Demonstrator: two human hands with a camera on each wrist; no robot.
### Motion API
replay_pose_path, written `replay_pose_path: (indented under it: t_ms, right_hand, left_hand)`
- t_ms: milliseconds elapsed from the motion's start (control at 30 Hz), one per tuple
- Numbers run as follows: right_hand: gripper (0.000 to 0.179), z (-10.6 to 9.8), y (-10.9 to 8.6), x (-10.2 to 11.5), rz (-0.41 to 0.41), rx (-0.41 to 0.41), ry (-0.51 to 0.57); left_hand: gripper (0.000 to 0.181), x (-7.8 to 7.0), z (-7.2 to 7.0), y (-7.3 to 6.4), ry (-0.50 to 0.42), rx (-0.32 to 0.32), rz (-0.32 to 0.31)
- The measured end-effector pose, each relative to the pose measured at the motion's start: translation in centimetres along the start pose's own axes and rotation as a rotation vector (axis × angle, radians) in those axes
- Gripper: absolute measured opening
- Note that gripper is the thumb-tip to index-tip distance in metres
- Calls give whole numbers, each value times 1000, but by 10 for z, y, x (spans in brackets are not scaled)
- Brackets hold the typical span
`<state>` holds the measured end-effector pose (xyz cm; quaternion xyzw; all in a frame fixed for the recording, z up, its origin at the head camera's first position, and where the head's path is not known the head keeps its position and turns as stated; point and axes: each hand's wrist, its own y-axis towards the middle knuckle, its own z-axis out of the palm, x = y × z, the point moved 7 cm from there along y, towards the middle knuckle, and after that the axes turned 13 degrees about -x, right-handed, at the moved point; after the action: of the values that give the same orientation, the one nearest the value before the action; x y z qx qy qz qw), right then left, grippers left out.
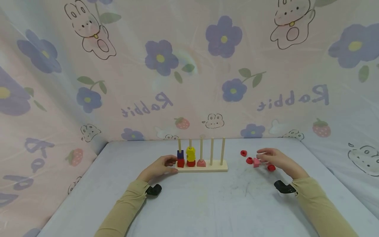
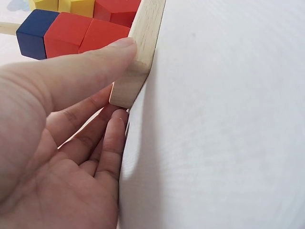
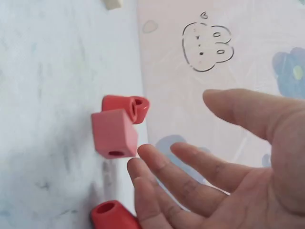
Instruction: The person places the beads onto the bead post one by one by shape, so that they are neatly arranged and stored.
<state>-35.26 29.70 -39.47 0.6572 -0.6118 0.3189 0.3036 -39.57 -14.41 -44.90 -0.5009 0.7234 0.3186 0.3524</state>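
Note:
A wooden peg board [image 1: 204,169] with several upright pegs stands toward the back of the table. My left hand [image 1: 161,165] holds its left end, the thumb [image 2: 107,57] on the front edge and curled fingers around the end face. Red blocks [image 2: 86,33] with a dark blue block [image 2: 38,34] on top fill the leftmost peg. Yellow blocks [image 1: 190,154] sit above red on the second, and a pink block [image 1: 201,163] is on the third. My right hand [image 1: 275,159], fingers spread and holding nothing, hovers beside a loose pink block [image 3: 114,133] with a hole.
Loose red beads lie around the pink block: one at the back [image 1: 243,153], one just left of it [image 1: 249,160], and another below the right hand [image 1: 271,168]. A printed curtain [image 1: 189,82] hangs behind and along the sides of the white table [image 1: 201,204].

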Motion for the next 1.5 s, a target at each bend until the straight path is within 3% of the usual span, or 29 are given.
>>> replay_pose_path:
  t_ms: [100, 233, 467, 700, 1000, 1500]
  right_hand:
    - [62, 0, 2, -2, -5, -26, -51]
    - [58, 3, 5, 1, -68, -88, -157]
    - [39, 14, 8, 1, -132, -158, -253]
    - [32, 17, 7, 5, -196, -152, -241]
    - [24, 25, 10, 0, -214, -76, -167]
    - [21, 33, 6, 8, -326, -22, -182]
  left_hand:
    - [56, -1, 0, 1, 14, -7, 8]
    - [55, -3, -2, 1, 12, -21, 16]
    - [53, -7, 0, -2, 5, -11, 31]
    - [52, -8, 0, -2, -2, -11, 39]
    - [53, -7, 0, -2, -8, -6, 34]
    - [52, -5, 1, -1, -23, -16, 23]
